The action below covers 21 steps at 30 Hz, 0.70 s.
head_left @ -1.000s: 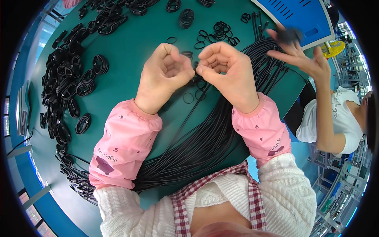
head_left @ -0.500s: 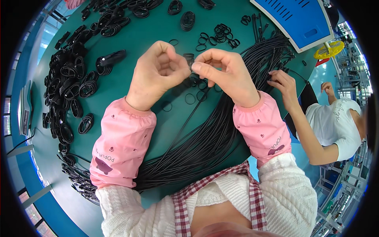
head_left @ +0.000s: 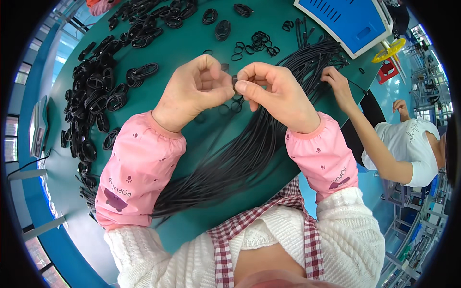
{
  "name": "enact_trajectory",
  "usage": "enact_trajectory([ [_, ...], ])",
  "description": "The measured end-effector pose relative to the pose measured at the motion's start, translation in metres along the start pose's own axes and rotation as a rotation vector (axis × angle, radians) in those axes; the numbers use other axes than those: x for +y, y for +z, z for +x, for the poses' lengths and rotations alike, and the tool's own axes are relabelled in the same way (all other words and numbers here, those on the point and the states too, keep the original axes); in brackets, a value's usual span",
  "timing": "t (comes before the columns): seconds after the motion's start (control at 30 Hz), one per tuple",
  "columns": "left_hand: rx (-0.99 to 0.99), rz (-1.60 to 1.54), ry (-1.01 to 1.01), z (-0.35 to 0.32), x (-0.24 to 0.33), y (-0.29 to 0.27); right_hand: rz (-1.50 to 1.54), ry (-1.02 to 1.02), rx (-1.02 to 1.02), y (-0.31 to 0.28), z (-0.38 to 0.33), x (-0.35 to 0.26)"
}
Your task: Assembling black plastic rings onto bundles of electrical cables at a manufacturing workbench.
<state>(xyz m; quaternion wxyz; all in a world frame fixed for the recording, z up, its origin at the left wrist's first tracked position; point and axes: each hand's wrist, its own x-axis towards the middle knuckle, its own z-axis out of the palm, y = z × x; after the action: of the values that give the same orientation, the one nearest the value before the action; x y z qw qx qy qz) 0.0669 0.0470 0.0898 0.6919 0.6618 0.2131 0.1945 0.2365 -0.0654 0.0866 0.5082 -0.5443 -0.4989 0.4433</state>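
My left hand (head_left: 194,91) and my right hand (head_left: 276,93) are raised close together over the green table (head_left: 192,158), fingertips nearly meeting. A small dark ring-like band (head_left: 235,80) shows at the pinched thumb and forefinger of my right hand. My left fingers are curled in toward the thumb; what they hold, if anything, is hidden. Loose black bands (head_left: 260,41) lie in a heap beyond my hands, with several more rings (head_left: 236,105) just below them. A long bundle of straight black cables (head_left: 235,161) runs beneath my right hand and forearm.
Coiled black cables (head_left: 98,81) are piled along the left and far side. A single coil (head_left: 223,30) lies beyond my hands. At the far right stands a blue slotted panel in a white frame (head_left: 345,24). A co-worker's hand (head_left: 337,86) touches the cable bundle's far end.
The view has shifted slightly. My hands stay fingertip to fingertip, and the small dark band now sits against my right fingertips. The co-worker's hand remains by the cable ends.
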Motion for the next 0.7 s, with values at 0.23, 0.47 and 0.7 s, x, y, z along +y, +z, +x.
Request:
enact_trajectory([
  [0.23,-0.02,-0.171,0.042,-0.044,0.002,0.025,-0.115,-0.104,0.04,0.016,-0.048,-0.013],
  [0.47,0.198,0.156,0.141,-0.088,0.018,0.061,-0.275,-0.188,0.046,0.031,-0.09,-0.02],
  [0.7,0.193,0.105,0.156,-0.109,0.01,0.072,-0.374,-0.251,0.058,0.041,-0.11,-0.026],
])
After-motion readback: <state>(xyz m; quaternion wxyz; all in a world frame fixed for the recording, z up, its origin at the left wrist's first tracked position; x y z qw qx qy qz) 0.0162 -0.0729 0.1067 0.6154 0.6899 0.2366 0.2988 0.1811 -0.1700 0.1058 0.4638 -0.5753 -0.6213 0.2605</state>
